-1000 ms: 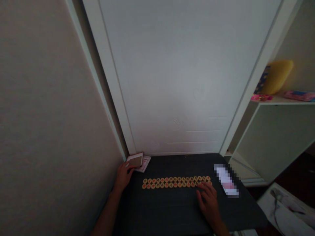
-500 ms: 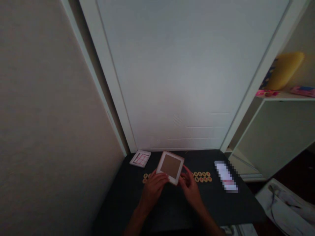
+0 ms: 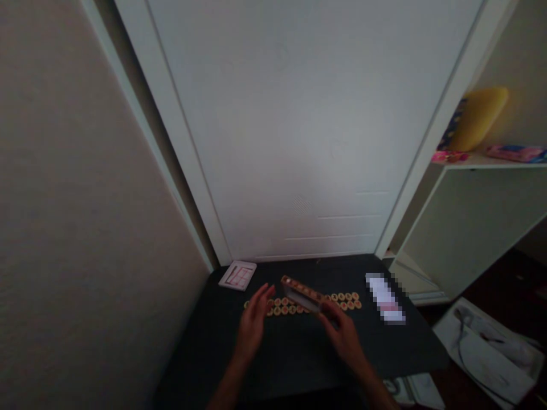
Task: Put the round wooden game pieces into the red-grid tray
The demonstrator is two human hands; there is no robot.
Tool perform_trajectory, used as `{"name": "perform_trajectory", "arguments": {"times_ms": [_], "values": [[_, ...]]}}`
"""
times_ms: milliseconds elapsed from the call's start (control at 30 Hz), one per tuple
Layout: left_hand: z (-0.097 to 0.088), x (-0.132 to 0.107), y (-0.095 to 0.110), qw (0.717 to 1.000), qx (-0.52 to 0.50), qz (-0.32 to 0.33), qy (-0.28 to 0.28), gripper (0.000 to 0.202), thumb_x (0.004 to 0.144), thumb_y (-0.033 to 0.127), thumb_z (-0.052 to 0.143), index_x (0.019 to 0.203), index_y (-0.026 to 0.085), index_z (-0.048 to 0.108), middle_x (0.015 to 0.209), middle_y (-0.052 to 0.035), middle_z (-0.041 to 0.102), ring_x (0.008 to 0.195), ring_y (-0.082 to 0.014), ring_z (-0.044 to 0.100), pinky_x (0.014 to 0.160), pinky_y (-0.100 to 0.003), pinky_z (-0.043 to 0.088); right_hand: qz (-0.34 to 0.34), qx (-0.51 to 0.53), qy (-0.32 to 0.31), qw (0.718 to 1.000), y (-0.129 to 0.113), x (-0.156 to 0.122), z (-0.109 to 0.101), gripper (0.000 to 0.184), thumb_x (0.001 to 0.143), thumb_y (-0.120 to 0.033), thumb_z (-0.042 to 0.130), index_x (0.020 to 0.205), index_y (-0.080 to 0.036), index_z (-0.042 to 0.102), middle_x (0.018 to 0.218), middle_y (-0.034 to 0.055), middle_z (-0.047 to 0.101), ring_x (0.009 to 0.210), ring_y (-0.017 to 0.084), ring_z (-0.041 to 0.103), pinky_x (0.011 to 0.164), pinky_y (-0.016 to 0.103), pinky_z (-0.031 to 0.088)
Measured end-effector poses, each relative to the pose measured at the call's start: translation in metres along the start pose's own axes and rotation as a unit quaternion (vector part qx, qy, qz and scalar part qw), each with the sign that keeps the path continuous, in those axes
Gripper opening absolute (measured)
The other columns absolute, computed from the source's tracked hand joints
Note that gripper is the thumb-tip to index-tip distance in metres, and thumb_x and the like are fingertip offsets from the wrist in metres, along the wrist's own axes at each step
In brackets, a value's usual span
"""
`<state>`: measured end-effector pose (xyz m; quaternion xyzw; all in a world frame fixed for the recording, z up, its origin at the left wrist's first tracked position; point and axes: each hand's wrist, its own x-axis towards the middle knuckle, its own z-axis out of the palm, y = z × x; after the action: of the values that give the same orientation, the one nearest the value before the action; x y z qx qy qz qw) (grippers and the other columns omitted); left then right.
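My right hand grips one end of a flat box, which is tilted so that its patterned reddish-brown edge faces up. The box hangs above two rows of small round pieces, pale with red or dark marks, like Chinese chess pieces. It hides some of them from view. Apart from the box, my left hand is open, its fingers stretched out over the left end of the rows. A white, flat square item with pink-red lines lies at the back left of the dark table.
The dark table stands against a white panel. At its right side lies a pixelated bright oblong. A shelf with a yellow object is farther right. Below it, a white box-like item with a cable sits low.
The box has turned from showing its pale face with a brown square to showing its edge. My left hand has let go of it and moved left; my right hand keeps hold.
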<state>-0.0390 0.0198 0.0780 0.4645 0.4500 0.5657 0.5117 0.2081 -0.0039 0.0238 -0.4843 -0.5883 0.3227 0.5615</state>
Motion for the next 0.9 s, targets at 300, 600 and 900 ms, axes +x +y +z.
{"name": "perform_trajectory", "arguments": {"times_ms": [300,600,900], "values": [[0.002,0.006,0.010,0.985,-0.081,-0.128,-0.083,0.057,0.079,0.053,0.076,0.123,0.016,0.069,0.128,-0.0150,0.069,0.125,-0.0356,0.060,0.107,-0.048,0.046,-0.260,-0.203,-0.051,0.943,0.004,-0.004,-0.023,0.041,0.094,-0.013,0.056,0.128,-0.034,0.066,0.140,0.0033,0.061,0.136,0.026,0.050,0.110,0.047,0.048],[-0.032,0.019,0.015,0.987,-0.100,-0.120,-0.044,0.063,0.094,0.062,0.049,0.133,0.013,0.054,0.124,-0.0208,0.071,0.114,-0.0337,0.068,0.104,-0.051,0.048,0.212,0.141,-0.004,0.967,0.013,0.070,-0.013,0.053,0.089,-0.049,0.066,0.131,-0.016,0.062,0.107,0.0107,0.078,0.086,0.026,0.077,0.068,0.032,0.066],[-0.087,0.073,-0.018,0.986,0.146,-0.031,0.079,0.061,0.101,0.060,0.022,0.137,0.019,0.049,0.133,-0.0174,0.066,0.111,-0.0272,0.070,0.095,-0.045,0.055,0.284,0.125,-0.095,0.946,0.046,0.143,0.003,0.035,0.089,-0.039,0.073,0.103,-0.007,0.070,0.080,0.0143,0.078,0.067,0.019,0.077,0.058,0.024,0.063]]}}
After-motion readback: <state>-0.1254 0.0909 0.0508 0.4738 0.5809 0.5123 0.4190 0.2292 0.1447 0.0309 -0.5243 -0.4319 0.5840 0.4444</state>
